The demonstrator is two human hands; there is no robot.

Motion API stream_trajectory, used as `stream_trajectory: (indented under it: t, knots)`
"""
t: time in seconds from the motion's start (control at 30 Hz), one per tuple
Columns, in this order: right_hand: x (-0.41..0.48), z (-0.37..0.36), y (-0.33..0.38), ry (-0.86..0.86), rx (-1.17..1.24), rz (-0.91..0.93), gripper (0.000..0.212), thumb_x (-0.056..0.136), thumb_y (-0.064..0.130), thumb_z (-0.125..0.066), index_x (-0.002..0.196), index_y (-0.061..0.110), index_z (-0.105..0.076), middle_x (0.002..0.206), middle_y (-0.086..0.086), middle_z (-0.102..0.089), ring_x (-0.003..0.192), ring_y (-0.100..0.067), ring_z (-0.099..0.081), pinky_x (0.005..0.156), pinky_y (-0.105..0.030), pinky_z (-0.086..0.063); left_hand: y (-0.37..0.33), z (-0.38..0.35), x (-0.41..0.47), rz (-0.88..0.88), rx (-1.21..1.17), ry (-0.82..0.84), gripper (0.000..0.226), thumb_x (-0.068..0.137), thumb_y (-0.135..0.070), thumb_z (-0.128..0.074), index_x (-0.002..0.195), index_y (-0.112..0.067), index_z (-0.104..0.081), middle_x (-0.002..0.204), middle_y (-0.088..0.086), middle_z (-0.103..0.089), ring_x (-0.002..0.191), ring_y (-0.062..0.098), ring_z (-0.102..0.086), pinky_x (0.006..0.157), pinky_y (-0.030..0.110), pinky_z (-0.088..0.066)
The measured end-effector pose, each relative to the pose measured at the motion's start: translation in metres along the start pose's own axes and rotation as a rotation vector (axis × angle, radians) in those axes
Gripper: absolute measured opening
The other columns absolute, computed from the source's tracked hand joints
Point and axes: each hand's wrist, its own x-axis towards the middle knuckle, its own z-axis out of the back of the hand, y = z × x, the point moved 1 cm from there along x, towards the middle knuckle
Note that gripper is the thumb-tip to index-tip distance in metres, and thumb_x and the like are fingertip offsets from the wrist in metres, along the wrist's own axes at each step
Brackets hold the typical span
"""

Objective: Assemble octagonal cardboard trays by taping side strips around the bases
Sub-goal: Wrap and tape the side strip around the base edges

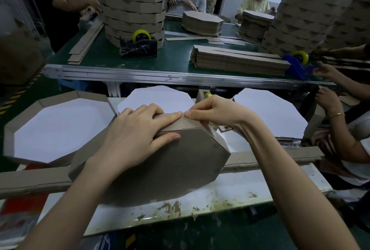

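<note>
On the white surface [240, 195] the tray [180, 165] lies bottom-up, its side strip [192, 124] wrapped along the far edges — the left hand [138, 137] presses it down with flat fingers [170, 116] while the right hand [216, 113] pinches it, seemingly closing the joint for tape.

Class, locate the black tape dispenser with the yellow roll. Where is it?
Head view: the black tape dispenser stands on the green belt, left of centre, just in front of the tall tray stack, loose side strips to its left.
</note>
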Motion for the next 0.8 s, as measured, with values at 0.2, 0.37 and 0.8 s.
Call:
stream_trajectory:
  t: [0.2,0.37,0.8]
  knots:
    - [0.001,-0.006,-0.025,0.164,0.34,0.005,0.035,0.084,0.055,-0.063,0.079,0.021,-0.072,0.076,0.003,-0.06,0.071,-0.011,-0.054,0.066,-0.022,-0.041,-0.002,0.003,0.0,0.0,-0.024,0.006,0.064,0.087,-0.076,-0.014,0.142,-0.052,-0.036,0.117,-0.012,-0.054,0.104,0.012,-0.052,0.077,0.029,-0.035]
    - [0.012,-0.014,-0.041,0.299,0.593,0.055,0.022,0.092,0.039,-0.065,0.072,0.031,-0.071,0.073,0.012,-0.064,0.067,-0.001,-0.06,0.059,-0.012,-0.047,-0.003,0.006,0.0,-0.007,-0.037,0.014,0.057,0.089,-0.074,-0.017,0.139,-0.056,-0.037,0.114,-0.01,-0.056,0.099,0.014,-0.054,0.074,0.028,-0.031]
    - [0.061,0.002,-0.112,0.249,0.764,-0.094,0.019,0.087,0.021,-0.072,0.105,0.017,-0.074,0.1,-0.012,-0.066,0.086,-0.02,-0.064,0.069,-0.026,-0.058,0.009,0.005,0.013,0.003,-0.095,0.033,0.054,0.084,-0.077,-0.012,0.134,-0.068,-0.029,0.116,-0.016,-0.054,0.087,0.0,-0.034,0.07,0.026,-0.03]
